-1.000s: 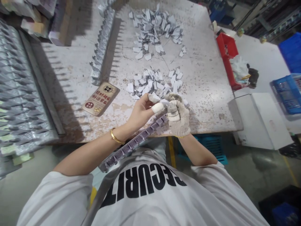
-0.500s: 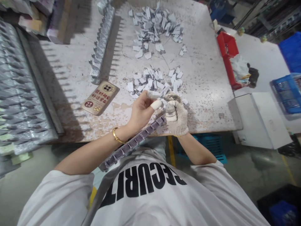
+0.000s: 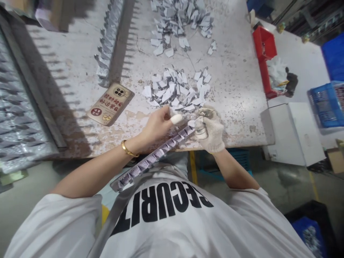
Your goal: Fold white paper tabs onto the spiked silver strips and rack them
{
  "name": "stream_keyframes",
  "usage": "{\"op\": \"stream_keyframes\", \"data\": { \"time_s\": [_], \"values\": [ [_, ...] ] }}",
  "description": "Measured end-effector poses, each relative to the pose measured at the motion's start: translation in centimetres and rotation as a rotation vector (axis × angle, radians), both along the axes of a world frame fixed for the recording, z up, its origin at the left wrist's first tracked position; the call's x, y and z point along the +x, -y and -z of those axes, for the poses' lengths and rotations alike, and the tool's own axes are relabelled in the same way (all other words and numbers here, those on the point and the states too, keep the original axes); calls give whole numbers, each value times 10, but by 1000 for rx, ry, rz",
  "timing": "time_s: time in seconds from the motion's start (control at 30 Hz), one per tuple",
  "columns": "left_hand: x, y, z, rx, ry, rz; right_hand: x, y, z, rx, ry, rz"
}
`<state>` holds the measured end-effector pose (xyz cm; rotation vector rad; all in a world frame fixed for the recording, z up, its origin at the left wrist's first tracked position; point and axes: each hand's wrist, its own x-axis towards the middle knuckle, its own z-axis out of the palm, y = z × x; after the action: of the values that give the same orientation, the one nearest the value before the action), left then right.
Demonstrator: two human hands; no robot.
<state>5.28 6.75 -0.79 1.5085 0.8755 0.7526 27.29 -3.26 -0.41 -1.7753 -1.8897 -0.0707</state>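
Note:
My left hand (image 3: 158, 125), with a gold bangle (image 3: 127, 148) on the wrist and a white finger cot (image 3: 176, 119) on one finger, has its fingertips pinched near a small white scrap (image 3: 172, 113). My right hand (image 3: 211, 130) wears a knit work glove and grips the upper end of a long purple-grey strip of small parts (image 3: 153, 159). That strip slants down past my left wrist towards my chest. A pile of white paper scraps (image 3: 174, 89) lies just beyond both hands.
A second scrap pile (image 3: 180, 21) and a row of metal pieces (image 3: 106, 46) lie on the stained table (image 3: 231, 89), with a phone in a patterned case (image 3: 110, 104). Silver sheets (image 3: 18, 122) are stacked at left. A red crate (image 3: 264, 46), white box (image 3: 292, 136) and blue crate (image 3: 328, 104) stand right.
The view has shifted and tilted. My gloved right hand has moved slightly right, carrying the strip's upper end with it, and a white piece now shows at that end.

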Motion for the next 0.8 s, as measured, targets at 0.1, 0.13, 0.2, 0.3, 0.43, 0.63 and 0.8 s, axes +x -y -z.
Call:
{"op": "stream_keyframes", "data": {
  "time_s": [0.1,0.13,0.2,0.3,0.43,0.63,0.8],
  "values": [
    [-12,-4,7,180,-246,-26,4,8,6,42,115,-24],
    [-15,-5,8,245,-297,-27,3,9,9,33,145,-44],
    [-17,-6,10,377,-368,-43,2,11,12,11,181,-73],
    [-17,-5,11,459,-425,-41,1,9,10,-33,204,-103],
    [-15,-4,18,417,-476,-6,1,5,4,-92,255,-139],
    [-18,-5,29,487,-567,54,-1,9,4,-87,238,-94],
    [-18,-7,29,530,-575,94,-5,8,-1,-37,282,-158]
  ]
}}
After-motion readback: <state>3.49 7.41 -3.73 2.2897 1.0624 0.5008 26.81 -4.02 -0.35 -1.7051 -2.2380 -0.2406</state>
